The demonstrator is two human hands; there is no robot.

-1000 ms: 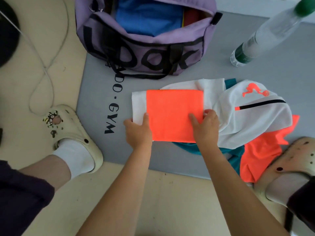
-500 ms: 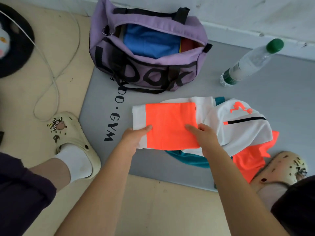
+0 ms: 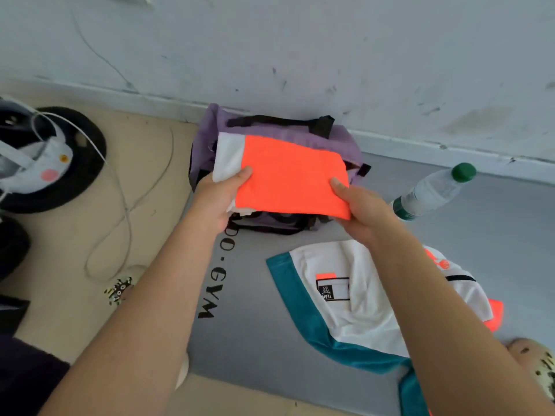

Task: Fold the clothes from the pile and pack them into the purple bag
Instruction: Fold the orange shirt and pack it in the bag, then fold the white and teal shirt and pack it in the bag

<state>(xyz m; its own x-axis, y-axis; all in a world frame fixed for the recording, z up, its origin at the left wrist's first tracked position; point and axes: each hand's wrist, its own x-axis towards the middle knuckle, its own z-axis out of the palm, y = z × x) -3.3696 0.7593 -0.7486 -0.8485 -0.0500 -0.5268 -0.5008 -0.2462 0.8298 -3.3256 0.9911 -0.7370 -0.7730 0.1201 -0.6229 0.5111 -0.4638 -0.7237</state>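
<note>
Arms reach forward; your left hand [image 3: 220, 192] and right hand [image 3: 362, 210] pinch the folded orange-and-white fabric garment [image 3: 288, 178], thumbs on top, fingers curled beneath, above the purple fabric bag [image 3: 345, 148]

The folded orange-and-white garment [image 3: 288, 178], gripped at its near corners by the left hand [image 3: 222, 193] and right hand [image 3: 360, 211], covers the purple bag [image 3: 345, 145] and hides its opening. The wall [image 3: 300, 55] stands just behind the bag. To its right lies a water bottle [image 3: 432, 190]. The white-and-teal clothes pile [image 3: 354, 295] occupies the grey mat [image 3: 255, 340] under the right forearm; a cable [image 3: 126, 205] loops on the floor left.
</note>
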